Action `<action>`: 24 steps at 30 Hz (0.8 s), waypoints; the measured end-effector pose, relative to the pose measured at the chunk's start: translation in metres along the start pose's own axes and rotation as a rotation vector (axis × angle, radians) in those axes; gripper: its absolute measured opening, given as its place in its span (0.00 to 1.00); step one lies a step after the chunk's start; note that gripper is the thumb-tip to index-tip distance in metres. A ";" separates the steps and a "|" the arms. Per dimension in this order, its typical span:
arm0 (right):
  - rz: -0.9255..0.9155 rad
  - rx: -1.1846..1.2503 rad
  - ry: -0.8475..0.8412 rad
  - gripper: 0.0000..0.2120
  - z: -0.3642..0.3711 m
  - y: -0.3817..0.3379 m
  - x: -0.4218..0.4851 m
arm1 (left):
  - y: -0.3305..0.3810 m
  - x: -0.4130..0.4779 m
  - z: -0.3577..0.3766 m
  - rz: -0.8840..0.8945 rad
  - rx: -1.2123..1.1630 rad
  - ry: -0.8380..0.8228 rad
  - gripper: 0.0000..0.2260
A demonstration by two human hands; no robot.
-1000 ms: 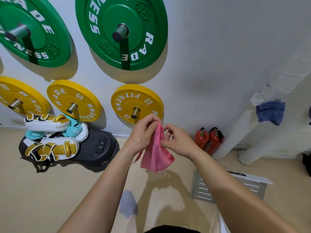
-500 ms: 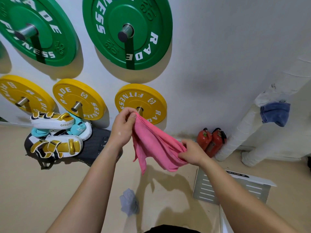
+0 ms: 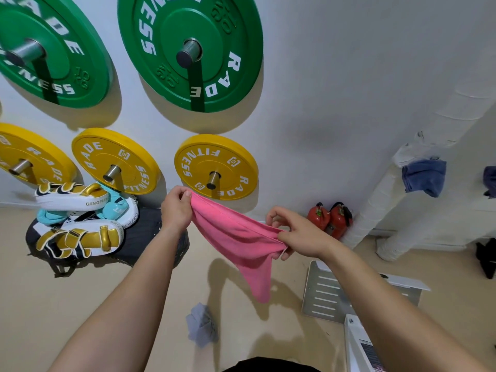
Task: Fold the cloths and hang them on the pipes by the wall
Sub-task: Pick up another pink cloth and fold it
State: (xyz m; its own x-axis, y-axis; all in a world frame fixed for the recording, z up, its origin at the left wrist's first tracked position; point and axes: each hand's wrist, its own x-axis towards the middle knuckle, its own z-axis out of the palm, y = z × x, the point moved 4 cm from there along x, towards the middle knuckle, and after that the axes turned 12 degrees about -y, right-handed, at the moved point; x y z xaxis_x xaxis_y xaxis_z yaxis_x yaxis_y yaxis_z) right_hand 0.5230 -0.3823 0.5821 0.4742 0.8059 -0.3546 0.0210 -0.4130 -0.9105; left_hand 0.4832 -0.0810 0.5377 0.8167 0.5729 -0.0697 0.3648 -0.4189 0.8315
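Green weight plates (image 3: 191, 49) hang above yellow plates (image 3: 216, 166); fire extinguishers (image 3: 330, 218) beside.

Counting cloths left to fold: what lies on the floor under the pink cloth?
A crumpled grey-blue cloth lies on the floor below the pink cloth. The floor directly behind the pink cloth is covered.

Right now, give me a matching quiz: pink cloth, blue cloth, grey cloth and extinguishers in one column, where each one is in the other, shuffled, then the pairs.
1 pink cloth
2 blue cloth
3 grey cloth
4 extinguishers

A crumpled on the floor
B draped on the pipe
C standing against the wall
D held between left hand and right hand

Pairs: 1-D, 2-B, 3-A, 4-C
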 end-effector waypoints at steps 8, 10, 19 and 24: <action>-0.053 0.088 -0.005 0.18 0.003 -0.011 -0.003 | 0.005 0.007 0.006 -0.008 -0.031 -0.013 0.09; -0.048 0.107 -0.027 0.15 0.003 -0.012 -0.003 | 0.004 0.007 0.007 -0.023 -0.028 -0.014 0.09; 0.118 -0.029 0.062 0.09 -0.012 0.031 -0.004 | 0.004 0.006 -0.002 -0.018 -0.033 -0.004 0.09; 0.010 -0.248 0.204 0.12 -0.027 0.030 -0.010 | 0.000 0.002 -0.001 -0.035 -0.039 0.006 0.09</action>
State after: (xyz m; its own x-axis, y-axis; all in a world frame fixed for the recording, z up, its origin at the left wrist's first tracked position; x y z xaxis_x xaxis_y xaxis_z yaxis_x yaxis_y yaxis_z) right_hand 0.5423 -0.4138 0.5644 0.6413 0.7102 -0.2903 0.2180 -0.5314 -0.8186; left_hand 0.4842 -0.0793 0.5382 0.8011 0.5907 -0.0964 0.3758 -0.3710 0.8492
